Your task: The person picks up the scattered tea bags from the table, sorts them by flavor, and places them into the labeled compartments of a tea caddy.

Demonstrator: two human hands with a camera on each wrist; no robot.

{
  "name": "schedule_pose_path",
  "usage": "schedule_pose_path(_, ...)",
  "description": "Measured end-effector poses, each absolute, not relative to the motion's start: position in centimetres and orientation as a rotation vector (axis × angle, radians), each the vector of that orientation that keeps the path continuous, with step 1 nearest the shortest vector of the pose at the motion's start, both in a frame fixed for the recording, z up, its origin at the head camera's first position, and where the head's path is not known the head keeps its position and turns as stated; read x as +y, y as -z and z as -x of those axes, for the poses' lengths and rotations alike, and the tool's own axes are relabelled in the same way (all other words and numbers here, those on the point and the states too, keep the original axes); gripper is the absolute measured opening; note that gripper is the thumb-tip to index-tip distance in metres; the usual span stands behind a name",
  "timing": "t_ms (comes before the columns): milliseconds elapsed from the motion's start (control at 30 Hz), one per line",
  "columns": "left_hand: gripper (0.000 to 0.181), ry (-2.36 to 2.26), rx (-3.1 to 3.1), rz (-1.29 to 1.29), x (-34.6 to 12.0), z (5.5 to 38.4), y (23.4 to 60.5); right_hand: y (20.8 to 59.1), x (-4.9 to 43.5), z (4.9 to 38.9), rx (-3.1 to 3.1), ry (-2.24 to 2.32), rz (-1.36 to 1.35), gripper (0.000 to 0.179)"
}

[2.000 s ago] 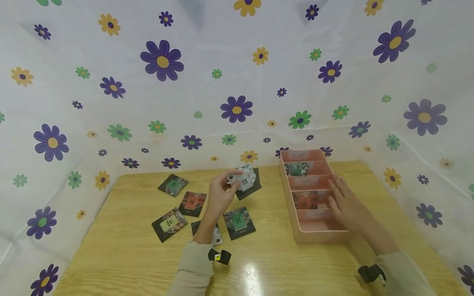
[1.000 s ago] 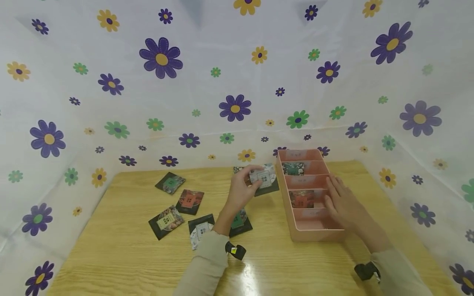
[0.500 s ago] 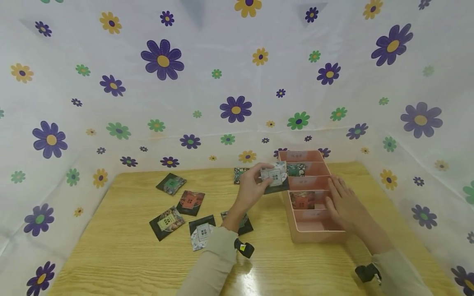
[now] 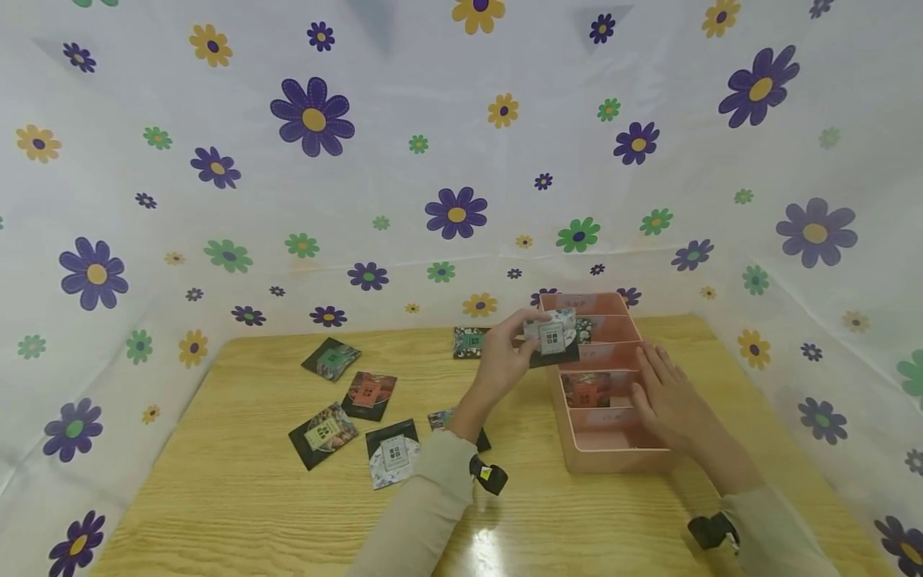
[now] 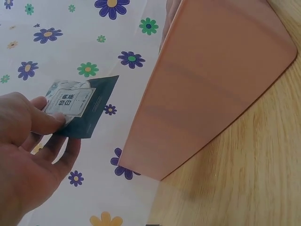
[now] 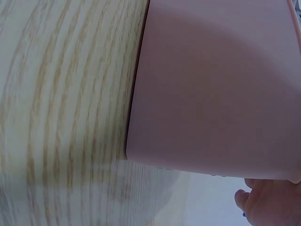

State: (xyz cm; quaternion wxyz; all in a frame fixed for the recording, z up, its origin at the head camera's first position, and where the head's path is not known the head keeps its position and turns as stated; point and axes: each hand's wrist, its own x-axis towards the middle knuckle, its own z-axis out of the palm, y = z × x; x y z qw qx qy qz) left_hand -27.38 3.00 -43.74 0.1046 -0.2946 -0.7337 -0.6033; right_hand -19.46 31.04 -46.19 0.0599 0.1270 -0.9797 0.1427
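My left hand (image 4: 503,357) pinches a black-and-white sachet (image 4: 555,336) with a pale label, thumb in front and fingers behind. In the head view the sachet overlaps the left wall of a pink divided box (image 4: 570,437); the left wrist view shows it raised beside the box's side. My right hand (image 4: 674,397) rests with extended fingers on the box's right rim. Inside the box, a red-labelled sachet (image 4: 586,390) stands in one compartment. Farther back, a green-labelled sachet (image 4: 585,330) is partly hidden behind the held one.
Several sachets lie on the wooden table (image 4: 288,513) to the left: green-labelled (image 4: 332,358), red-labelled (image 4: 369,394), yellow-labelled (image 4: 323,435) and white-labelled (image 4: 393,453). Another green-labelled sachet (image 4: 470,342) lies near the flowered cloth (image 4: 404,200). One sachet is partly under the left forearm.
My left hand has lifted the white-labelled sachet and carried it right to the box, uncovering a green-labelled sachet on the table. My right hand has stayed on the box's rim.
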Motion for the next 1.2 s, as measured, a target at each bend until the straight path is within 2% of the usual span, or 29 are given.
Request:
schedule_pose_path(500,0.038,1.889,-2.114,0.899,5.7,28.3,44.1,46.4,31.5,19.7,-2.938,-0.475,-0.401,0.064)
schedule_pose_path(867,0.036,1.718,-2.174,0.844,7.2,28.5,44.5,46.4,31.4,19.5,-2.957,-0.491,-0.395,0.064)
schedule_pose_path(1200,0.042,1.589,-2.184,0.846,8.0,28.5,45.4,46.2,31.0,19.4,-2.971,-0.468,-0.368,0.063)
